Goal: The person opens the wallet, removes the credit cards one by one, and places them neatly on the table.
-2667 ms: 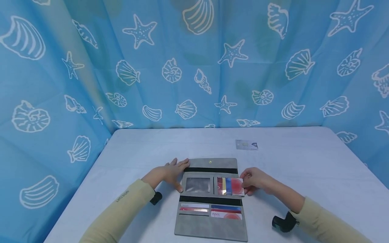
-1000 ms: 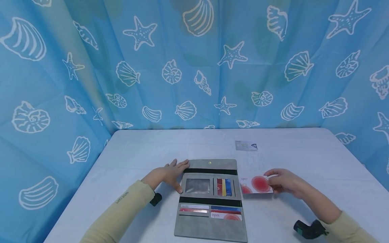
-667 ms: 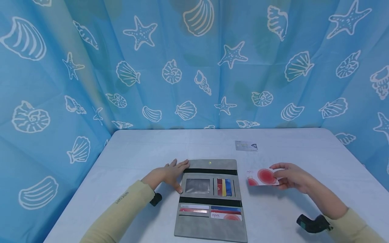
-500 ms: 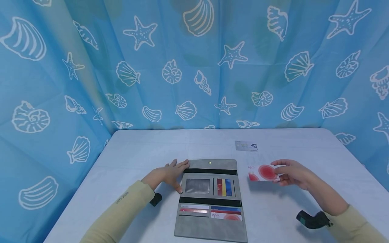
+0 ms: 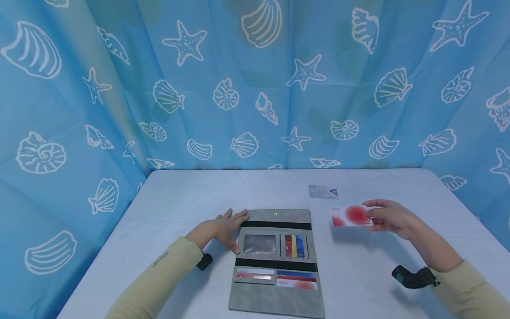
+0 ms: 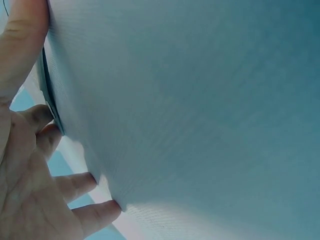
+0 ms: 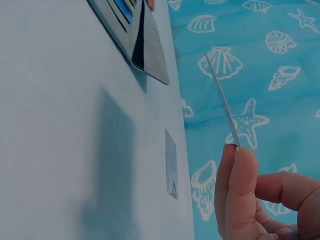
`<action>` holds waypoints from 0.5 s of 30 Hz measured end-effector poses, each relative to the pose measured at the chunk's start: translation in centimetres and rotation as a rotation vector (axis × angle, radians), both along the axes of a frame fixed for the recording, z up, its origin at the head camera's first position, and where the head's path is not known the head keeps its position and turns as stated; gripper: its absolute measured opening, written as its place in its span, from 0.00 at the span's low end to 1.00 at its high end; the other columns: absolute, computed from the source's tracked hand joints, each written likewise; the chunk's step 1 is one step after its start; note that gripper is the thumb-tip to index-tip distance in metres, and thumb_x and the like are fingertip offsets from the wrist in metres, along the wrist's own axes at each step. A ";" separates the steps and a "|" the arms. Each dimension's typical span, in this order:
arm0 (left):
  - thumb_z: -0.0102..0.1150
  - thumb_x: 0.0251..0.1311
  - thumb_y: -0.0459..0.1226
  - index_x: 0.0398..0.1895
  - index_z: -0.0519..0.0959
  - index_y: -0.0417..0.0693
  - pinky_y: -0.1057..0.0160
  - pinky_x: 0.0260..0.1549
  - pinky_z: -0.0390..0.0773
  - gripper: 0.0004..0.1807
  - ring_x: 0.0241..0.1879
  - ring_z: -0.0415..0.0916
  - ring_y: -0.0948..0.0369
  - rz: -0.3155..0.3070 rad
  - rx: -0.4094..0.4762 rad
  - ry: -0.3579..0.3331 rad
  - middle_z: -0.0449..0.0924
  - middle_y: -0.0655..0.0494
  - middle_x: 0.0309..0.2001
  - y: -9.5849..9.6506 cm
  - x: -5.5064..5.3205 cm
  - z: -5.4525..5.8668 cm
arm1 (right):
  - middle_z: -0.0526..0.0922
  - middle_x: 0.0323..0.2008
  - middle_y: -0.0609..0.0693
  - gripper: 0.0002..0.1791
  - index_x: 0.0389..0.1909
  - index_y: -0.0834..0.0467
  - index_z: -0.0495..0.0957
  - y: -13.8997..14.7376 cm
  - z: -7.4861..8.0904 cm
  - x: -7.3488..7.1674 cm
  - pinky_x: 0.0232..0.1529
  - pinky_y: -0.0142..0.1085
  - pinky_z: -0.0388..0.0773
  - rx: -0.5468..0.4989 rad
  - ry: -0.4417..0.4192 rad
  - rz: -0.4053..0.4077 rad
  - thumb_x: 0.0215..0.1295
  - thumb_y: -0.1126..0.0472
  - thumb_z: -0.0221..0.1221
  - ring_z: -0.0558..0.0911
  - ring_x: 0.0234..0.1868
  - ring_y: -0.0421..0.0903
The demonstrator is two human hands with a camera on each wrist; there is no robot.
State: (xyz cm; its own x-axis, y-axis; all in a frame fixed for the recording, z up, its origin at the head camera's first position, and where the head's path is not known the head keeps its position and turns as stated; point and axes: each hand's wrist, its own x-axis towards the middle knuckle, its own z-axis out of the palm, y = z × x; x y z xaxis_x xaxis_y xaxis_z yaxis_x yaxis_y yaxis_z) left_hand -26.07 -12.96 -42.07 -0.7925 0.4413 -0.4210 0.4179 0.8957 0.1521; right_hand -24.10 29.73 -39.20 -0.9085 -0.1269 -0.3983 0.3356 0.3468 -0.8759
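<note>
A grey wallet (image 5: pixel 275 301) lies unfolded on the table, with several cards in its slots and a clear window pocket. My left hand (image 5: pixel 223 228) rests at its upper left edge, fingers spread; in the left wrist view the fingertips (image 6: pixel 112 207) touch the cloth and the wallet's edge. To the right, my right hand (image 5: pixel 392 219) pinches a white card with red circles (image 5: pixel 356 215) by its right end. Seen edge-on in the right wrist view, that card (image 7: pixel 222 102) is raised above the table, its shadow falling on the cloth.
A silvery card (image 5: pixel 323 192) lies flat on the white tablecloth (image 5: pixel 191 190), behind the wallet and just beyond the held card. A blue curtain (image 5: pixel 255 88) with shell and starfish prints hangs along the back and left of the table.
My right hand has drawn the red-circled card out of the wallet's upper right slot and carried it rightward, then farther back toward the silvery card. The left hand has stayed in place.
</note>
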 end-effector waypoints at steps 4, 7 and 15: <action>0.70 0.39 0.53 0.72 0.46 0.51 0.42 0.65 0.46 0.59 0.71 0.35 0.45 -0.003 0.001 0.001 0.39 0.56 0.73 0.0 0.0 0.1 | 0.69 0.44 0.51 0.39 0.65 0.67 0.49 0.4 0.4 -0.2 0.41 0.34 0.79 -0.017 -0.006 -0.012 0.62 0.53 0.57 0.78 0.36 0.41; 0.70 0.39 0.53 0.72 0.46 0.51 0.42 0.65 0.46 0.59 0.71 0.35 0.45 -0.001 0.005 0.002 0.39 0.56 0.73 0.0 0.0 0.0 | 0.69 0.44 0.50 0.40 0.66 0.66 0.48 0.7 0.6 -0.4 0.41 0.34 0.79 -0.016 0.000 -0.009 0.62 0.53 0.57 0.78 0.37 0.40; 0.70 0.39 0.52 0.72 0.47 0.51 0.42 0.65 0.45 0.58 0.71 0.35 0.44 0.011 0.021 -0.001 0.39 0.56 0.73 -0.1 0.0 -0.1 | 0.68 0.45 0.48 0.42 0.67 0.65 0.45 1.4 1.1 -0.9 0.43 0.33 0.78 -0.012 0.029 -0.009 0.62 0.53 0.57 0.78 0.37 0.40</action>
